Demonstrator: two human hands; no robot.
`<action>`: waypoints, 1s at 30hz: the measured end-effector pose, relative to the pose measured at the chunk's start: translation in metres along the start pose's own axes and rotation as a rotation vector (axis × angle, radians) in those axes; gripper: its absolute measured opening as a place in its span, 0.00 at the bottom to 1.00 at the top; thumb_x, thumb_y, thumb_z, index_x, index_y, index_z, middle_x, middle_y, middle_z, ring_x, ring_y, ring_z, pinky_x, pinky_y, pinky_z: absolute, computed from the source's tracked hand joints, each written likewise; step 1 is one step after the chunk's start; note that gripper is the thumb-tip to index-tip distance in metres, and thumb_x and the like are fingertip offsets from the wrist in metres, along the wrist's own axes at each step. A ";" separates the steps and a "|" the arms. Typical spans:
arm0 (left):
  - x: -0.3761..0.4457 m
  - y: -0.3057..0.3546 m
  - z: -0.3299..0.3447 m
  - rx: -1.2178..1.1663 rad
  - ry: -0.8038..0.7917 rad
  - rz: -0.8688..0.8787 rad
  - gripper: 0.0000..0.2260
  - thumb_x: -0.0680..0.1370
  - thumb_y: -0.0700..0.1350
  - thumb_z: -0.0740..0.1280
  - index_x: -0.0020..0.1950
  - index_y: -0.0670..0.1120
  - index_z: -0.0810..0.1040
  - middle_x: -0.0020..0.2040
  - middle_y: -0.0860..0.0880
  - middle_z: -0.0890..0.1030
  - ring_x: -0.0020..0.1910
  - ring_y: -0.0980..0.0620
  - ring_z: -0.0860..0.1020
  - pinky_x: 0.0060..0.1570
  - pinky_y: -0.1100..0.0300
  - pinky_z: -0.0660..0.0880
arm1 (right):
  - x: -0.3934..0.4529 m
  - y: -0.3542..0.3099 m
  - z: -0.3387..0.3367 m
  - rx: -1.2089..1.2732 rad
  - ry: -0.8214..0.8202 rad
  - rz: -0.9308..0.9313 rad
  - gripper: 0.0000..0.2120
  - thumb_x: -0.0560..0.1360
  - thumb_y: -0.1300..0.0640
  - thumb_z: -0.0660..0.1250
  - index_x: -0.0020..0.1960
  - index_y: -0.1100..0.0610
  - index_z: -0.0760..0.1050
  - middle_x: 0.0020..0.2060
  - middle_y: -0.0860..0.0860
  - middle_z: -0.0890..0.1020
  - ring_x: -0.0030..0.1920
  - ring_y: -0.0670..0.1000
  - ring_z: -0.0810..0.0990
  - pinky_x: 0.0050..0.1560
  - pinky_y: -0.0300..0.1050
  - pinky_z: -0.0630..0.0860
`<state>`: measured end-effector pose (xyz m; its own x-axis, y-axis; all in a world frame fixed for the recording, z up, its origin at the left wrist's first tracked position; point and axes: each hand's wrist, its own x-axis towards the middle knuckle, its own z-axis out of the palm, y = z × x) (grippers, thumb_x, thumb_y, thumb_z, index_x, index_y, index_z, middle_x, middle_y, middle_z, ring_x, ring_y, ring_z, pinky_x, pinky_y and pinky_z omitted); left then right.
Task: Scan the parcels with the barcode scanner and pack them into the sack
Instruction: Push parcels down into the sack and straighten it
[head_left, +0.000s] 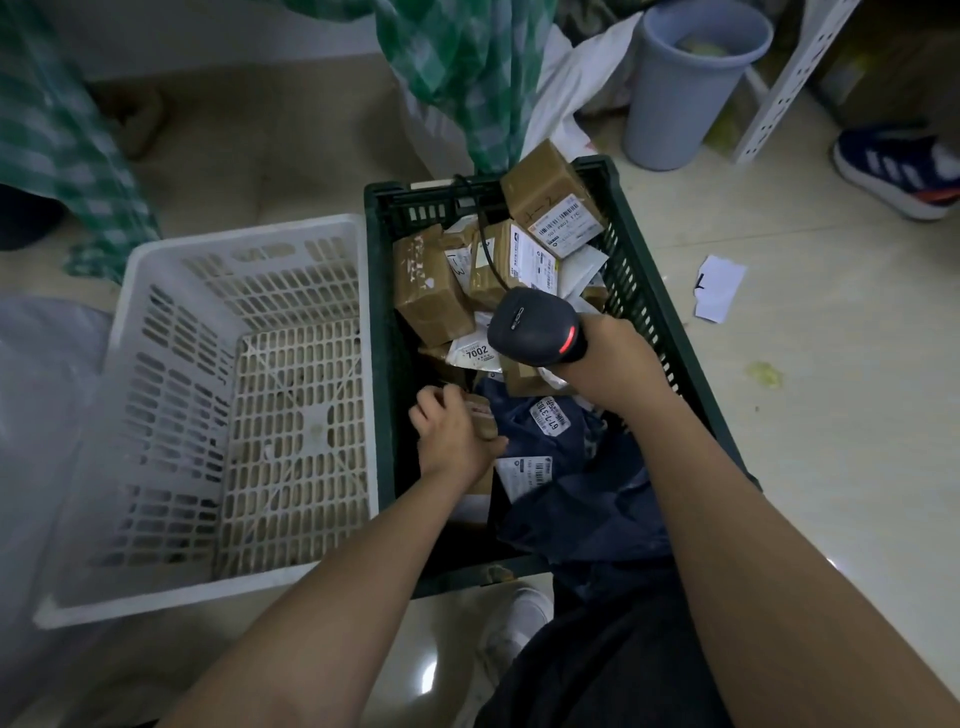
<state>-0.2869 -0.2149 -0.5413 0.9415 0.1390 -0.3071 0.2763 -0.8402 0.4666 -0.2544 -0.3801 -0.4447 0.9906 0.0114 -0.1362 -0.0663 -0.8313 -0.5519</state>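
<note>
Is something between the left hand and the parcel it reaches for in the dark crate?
No. The left hand already grips a small brown parcel at the crate's near left side; nothing lies between them. The right hand holds the scanner above, clear of it.

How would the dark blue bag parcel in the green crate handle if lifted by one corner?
The blue bag parcel is creased and slumped, so it would probably droop rather than stay flat. Its film looks smooth, so possibly slippery. Nothing about it suggests it would roll.
</note>
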 end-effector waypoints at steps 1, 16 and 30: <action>0.000 0.000 0.000 -0.043 -0.006 -0.027 0.35 0.68 0.51 0.77 0.67 0.44 0.62 0.68 0.42 0.59 0.66 0.41 0.59 0.60 0.53 0.66 | 0.000 -0.001 0.001 -0.005 -0.015 -0.006 0.08 0.73 0.56 0.69 0.38 0.54 0.72 0.33 0.49 0.75 0.39 0.54 0.75 0.39 0.46 0.72; -0.027 -0.049 -0.151 -0.826 0.332 0.030 0.25 0.67 0.52 0.76 0.62 0.54 0.73 0.63 0.50 0.73 0.59 0.55 0.75 0.56 0.60 0.75 | -0.011 -0.059 -0.009 0.540 0.083 0.009 0.07 0.72 0.60 0.74 0.46 0.59 0.77 0.37 0.54 0.81 0.39 0.52 0.78 0.42 0.47 0.73; -0.075 -0.152 -0.182 -1.080 -0.052 -0.338 0.32 0.73 0.45 0.73 0.74 0.48 0.64 0.66 0.45 0.74 0.60 0.47 0.76 0.63 0.46 0.73 | -0.055 -0.128 0.052 0.370 -0.122 -0.051 0.12 0.70 0.54 0.76 0.50 0.53 0.78 0.43 0.51 0.82 0.46 0.50 0.79 0.44 0.43 0.73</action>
<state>-0.3646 -0.0023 -0.4379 0.7849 0.2297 -0.5754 0.5608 0.1317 0.8174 -0.3063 -0.2455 -0.4099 0.9738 0.1318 -0.1852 -0.0780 -0.5715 -0.8169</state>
